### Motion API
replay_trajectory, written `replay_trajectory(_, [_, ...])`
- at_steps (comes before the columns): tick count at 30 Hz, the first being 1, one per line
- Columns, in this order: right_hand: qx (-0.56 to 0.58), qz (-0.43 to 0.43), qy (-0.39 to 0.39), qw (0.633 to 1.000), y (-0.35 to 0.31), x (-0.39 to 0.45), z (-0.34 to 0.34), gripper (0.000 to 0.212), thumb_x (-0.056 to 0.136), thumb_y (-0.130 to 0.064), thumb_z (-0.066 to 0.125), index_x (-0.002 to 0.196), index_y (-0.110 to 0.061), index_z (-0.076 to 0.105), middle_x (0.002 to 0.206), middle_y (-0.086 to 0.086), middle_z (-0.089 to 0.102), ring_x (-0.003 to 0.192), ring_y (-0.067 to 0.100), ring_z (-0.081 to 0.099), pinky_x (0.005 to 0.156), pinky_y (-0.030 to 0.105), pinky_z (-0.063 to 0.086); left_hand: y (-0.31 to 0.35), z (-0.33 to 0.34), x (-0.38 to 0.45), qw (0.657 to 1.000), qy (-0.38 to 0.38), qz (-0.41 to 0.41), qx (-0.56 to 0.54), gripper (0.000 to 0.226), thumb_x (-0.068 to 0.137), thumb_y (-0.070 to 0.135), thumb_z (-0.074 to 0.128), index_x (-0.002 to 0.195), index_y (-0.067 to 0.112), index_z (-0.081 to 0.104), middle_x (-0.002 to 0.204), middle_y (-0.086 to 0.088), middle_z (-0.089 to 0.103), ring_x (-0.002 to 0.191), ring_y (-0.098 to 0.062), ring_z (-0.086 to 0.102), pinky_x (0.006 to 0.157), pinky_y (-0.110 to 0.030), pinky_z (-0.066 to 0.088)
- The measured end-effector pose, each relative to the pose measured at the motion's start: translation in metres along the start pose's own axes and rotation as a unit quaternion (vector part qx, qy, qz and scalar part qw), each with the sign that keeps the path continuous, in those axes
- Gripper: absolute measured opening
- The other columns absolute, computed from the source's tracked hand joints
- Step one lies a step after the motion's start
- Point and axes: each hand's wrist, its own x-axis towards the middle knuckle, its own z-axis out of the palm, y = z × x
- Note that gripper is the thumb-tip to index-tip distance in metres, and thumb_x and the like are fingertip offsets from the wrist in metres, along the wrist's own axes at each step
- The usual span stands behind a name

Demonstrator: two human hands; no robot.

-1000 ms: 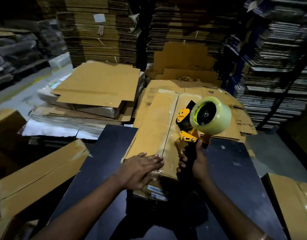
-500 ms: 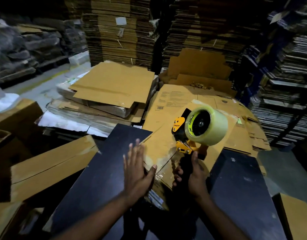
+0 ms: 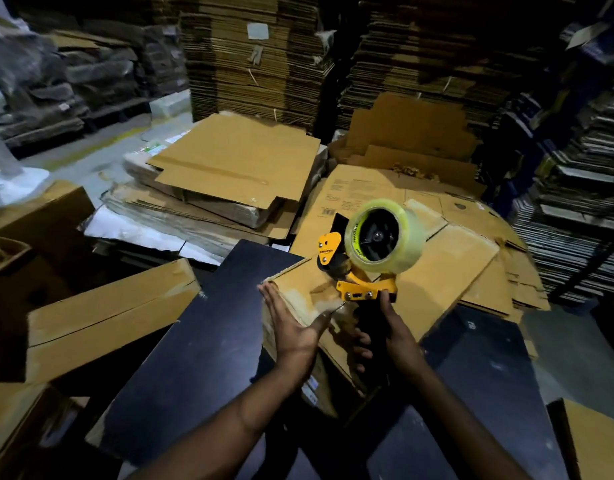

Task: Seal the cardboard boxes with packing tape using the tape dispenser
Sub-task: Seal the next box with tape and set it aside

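Observation:
A brown cardboard box (image 3: 444, 271) lies turned at an angle on the dark table (image 3: 194, 341), with clear tape along its near corner. My left hand (image 3: 291, 327) presses flat with straight fingers against the box's left side, thumb on the top edge. My right hand (image 3: 392, 337) grips the black handle of the yellow tape dispenser (image 3: 354, 275), held upright over the box's near end. Its clear tape roll (image 3: 385, 237) sits on top, facing left.
Flattened cartons (image 3: 236, 168) lie stacked beyond the table on the left and more (image 3: 367, 188) behind the box. Tall stacks of flat cardboard (image 3: 250, 57) fill the back and right. A long closed carton (image 3: 104, 317) lies left of the table.
The box has been rotated on the table, its near corner swinging toward me. My left hand went from lying on top to pushing its left side. The dispenser stayed in my right hand.

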Motion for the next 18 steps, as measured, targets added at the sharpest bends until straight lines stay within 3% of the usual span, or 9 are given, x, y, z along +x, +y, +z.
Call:
replay_trajectory(4, [-0.057,-0.014,0.035,0.998,0.0,0.009,0.01,0.063,0.085,-0.073,0.042,0.087,-0.01,0.05,0.059,0.003,0.037,0.046,0.018,0.032,0.051,0.029,0.033,-0.008,-0.008,0.037,0.999,-0.044,-0.012,-0.01,0.134,0.07,0.03,0.089,0.156,0.025,-0.013,0.158,0.013,-0.024,0.151,-0.01,-0.013,0.126,-0.041,0.003])
replay_trajectory(6, [-0.071,-0.034,0.045,0.996,-0.002,0.016,0.014,0.066,0.079,-0.075,0.047,0.091,-0.011,0.055,0.059,0.003,0.038,0.046,0.017,0.032,0.051,0.028,0.033,-0.017,-0.014,0.054,0.997,-0.077,-0.019,-0.018,0.14,0.061,0.05,0.089,0.154,0.038,-0.015,0.161,0.014,-0.021,0.153,-0.01,-0.004,0.125,-0.045,0.011])
replay_trajectory(8, [-0.076,-0.051,0.043,0.995,-0.005,0.022,0.019,0.062,0.077,-0.076,0.05,0.079,-0.015,0.058,0.059,0.003,0.037,0.047,0.016,0.032,0.053,0.029,0.032,-0.023,-0.019,0.069,0.994,-0.104,-0.02,-0.025,0.141,0.053,0.066,0.087,0.15,0.052,-0.014,0.164,0.015,-0.015,0.153,-0.011,0.004,0.124,-0.048,0.018])
replay_trajectory(9, [-0.078,-0.055,0.042,0.995,-0.005,0.024,0.021,0.06,0.077,-0.076,0.05,0.072,-0.017,0.057,0.059,0.003,0.038,0.047,0.016,0.033,0.053,0.029,0.032,-0.025,-0.022,0.076,0.993,-0.118,-0.022,-0.024,0.143,0.051,0.067,0.087,0.151,0.05,-0.013,0.164,0.016,-0.015,0.153,-0.011,0.005,0.124,-0.048,0.019])
replay_trajectory(11, [-0.085,-0.062,0.044,0.993,-0.006,0.028,0.025,0.06,0.08,-0.074,0.047,0.072,-0.016,0.056,0.058,0.003,0.04,0.046,0.016,0.034,0.052,0.028,0.032,-0.026,-0.024,0.085,0.988,-0.147,-0.035,-0.024,0.147,0.05,0.059,0.089,0.155,0.038,-0.012,0.16,0.021,-0.015,0.152,-0.009,0.003,0.124,-0.046,0.018])
replay_trajectory(14, [-0.072,-0.071,0.041,0.994,-0.004,0.037,0.033,0.065,0.078,-0.077,0.05,0.076,-0.013,0.057,0.059,0.005,0.04,0.046,0.017,0.035,0.052,0.028,0.033,-0.02,-0.03,0.098,0.977,-0.209,-0.035,-0.031,0.138,0.056,0.052,0.093,0.15,0.053,-0.008,0.163,0.018,-0.01,0.152,-0.013,0.009,0.121,-0.048,0.026])
replay_trajectory(18, [-0.051,-0.08,0.033,0.995,0.001,0.049,0.045,0.068,0.062,-0.084,0.066,0.07,-0.017,0.061,0.06,0.005,0.042,0.047,0.018,0.036,0.051,0.028,0.034,-0.007,-0.042,0.109,0.951,-0.287,-0.077,-0.087,0.124,0.071,0.011,0.088,0.158,0.032,0.003,0.159,0.019,0.003,0.143,-0.014,0.027,0.096,-0.032,0.054])
